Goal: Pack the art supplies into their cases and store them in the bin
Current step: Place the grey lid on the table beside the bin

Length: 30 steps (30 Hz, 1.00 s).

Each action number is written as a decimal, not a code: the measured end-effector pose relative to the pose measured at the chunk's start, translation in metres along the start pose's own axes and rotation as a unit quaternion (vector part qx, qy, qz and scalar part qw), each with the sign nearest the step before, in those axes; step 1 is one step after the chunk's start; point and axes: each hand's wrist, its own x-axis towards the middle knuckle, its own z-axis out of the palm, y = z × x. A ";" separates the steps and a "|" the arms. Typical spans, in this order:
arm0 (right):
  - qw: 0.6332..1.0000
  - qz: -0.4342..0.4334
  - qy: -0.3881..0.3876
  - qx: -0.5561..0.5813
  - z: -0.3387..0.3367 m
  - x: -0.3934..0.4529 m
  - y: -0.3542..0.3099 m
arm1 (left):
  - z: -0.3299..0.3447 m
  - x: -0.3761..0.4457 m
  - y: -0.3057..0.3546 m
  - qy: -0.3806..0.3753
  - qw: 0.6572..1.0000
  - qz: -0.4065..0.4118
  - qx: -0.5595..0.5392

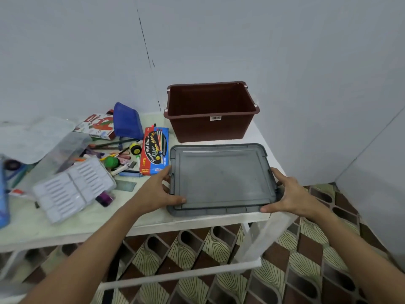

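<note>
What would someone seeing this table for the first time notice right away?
Probably the grey lid lying flat at the table's near right edge, with the left hand and right hand gripping its two short sides. Just behind it stands the open brown bin, nothing visible inside. To the left sprawls a jumble of loose art supplies, including a red water colour box and a blue pouch.

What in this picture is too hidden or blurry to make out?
Head view only:
- Bin floor: its near wall hides it.
- Left hand and right hand fingertips: tucked beneath the lid.
- Loose supplies: small and blurred.
- Blue item at the left: cut off by the frame edge.
</note>
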 end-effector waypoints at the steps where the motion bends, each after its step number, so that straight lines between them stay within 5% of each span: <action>1: 1.000 0.015 0.001 -0.017 -0.003 0.002 0.001 | 0.001 0.002 -0.001 0.000 1.000 -0.003 0.011; 21: 0.997 0.018 0.008 -0.074 -0.011 0.032 0.022 | 0.002 0.013 0.019 -0.005 0.997 -0.020 0.077; 30: 0.989 -0.067 0.025 -0.127 0.015 0.039 -0.056 | -0.031 0.012 0.018 0.037 0.992 0.009 0.119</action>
